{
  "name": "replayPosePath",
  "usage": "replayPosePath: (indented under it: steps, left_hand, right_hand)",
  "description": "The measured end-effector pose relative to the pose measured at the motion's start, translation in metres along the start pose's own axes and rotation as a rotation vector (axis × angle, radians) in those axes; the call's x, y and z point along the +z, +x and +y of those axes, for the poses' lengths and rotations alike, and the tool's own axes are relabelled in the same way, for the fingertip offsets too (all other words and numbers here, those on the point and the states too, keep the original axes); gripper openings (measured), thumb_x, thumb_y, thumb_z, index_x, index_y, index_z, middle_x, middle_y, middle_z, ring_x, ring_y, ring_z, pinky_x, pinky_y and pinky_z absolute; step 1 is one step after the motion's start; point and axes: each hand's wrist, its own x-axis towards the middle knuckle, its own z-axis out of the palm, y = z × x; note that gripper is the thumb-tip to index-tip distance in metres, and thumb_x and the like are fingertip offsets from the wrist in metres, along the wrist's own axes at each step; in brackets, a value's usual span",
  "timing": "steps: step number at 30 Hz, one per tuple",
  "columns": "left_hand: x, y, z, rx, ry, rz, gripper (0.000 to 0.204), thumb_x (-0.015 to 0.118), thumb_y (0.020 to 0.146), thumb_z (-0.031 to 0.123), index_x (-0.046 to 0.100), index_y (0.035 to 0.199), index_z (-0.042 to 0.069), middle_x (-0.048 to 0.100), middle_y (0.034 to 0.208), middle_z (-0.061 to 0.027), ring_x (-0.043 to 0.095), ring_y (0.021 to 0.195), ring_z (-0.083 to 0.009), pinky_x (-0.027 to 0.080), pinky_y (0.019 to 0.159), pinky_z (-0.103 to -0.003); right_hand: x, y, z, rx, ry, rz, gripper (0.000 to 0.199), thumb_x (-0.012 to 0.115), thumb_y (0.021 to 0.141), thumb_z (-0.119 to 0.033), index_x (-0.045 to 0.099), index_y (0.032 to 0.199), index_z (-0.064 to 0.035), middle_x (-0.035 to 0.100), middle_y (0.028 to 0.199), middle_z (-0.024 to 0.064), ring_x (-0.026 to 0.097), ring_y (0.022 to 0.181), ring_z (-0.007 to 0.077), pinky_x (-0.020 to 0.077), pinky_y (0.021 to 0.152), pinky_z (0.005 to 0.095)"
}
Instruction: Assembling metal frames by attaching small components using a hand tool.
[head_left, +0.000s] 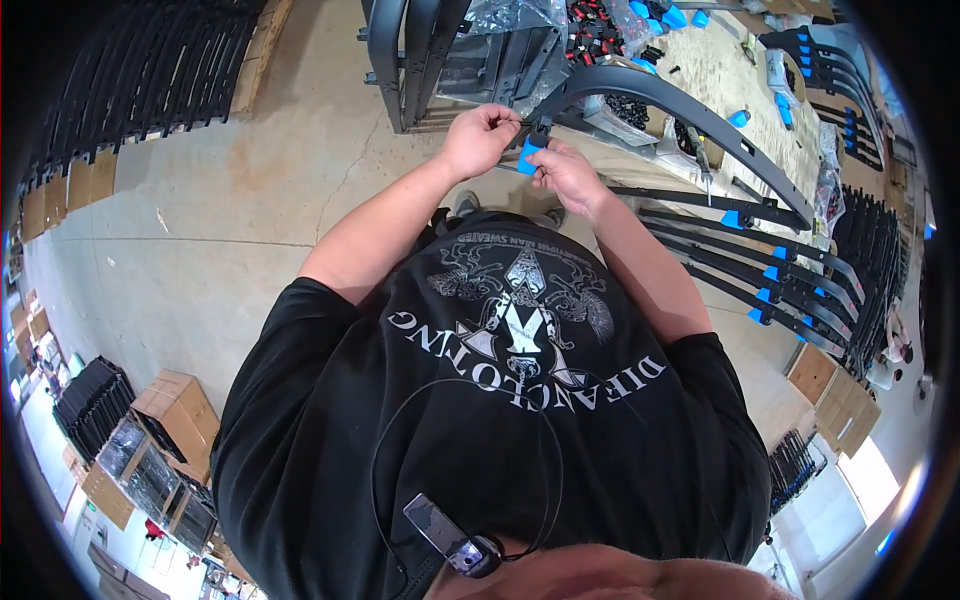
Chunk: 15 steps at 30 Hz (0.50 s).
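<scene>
A long black curved bar [660, 92] arches across the workbench, and its near end comes down between my hands. My right hand [568, 177] is closed on a small blue piece [529, 156] just below that end. The piece looks pressed against a black part of the bar's end; whether it is fixed there I cannot tell. To the left of it, my left hand [480, 142] is closed in a pinch at the same end. What those fingers hold, if anything, is too small and partly hidden.
The workbench [722, 65] carries red and black small parts [595, 40], loose blue pieces and a box of black parts [628, 108]. Black bars with blue pieces [770, 275] stick out at my right. A black frame [400, 65] stands ahead; racked bars [150, 80] line the far left.
</scene>
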Motion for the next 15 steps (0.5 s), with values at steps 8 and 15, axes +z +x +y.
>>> replayPosePath:
  steps: [8,15]
  left_hand:
    - [-0.005,0.0,0.009,-0.023,0.021,-0.076,0.018,0.067,0.097,0.015,0.071,0.107,0.001,0.07,0.087,-0.0023,0.06,0.072,-0.0078,0.052,0.067,-0.027]
    - [-0.015,0.015,0.019,-0.197,-0.206,-0.263,0.024,0.064,0.102,0.023,0.069,0.1,0.0,0.062,0.077,-0.0003,0.055,0.064,-0.0092,0.05,0.061,-0.027]
  right_hand:
    - [0.003,-0.004,-0.007,-0.053,0.046,-0.042,0.023,0.063,0.092,-0.013,0.059,0.114,-0.0073,0.062,0.095,0.0007,0.057,0.08,0.0104,0.0478,0.073,0.0276]
    - [-0.002,-0.001,-0.002,-0.105,0.08,-0.033,0.03,0.069,0.088,-0.015,0.063,0.116,-0.0077,0.06,0.09,-0.0012,0.054,0.075,0.0089,0.0462,0.07,0.0262]
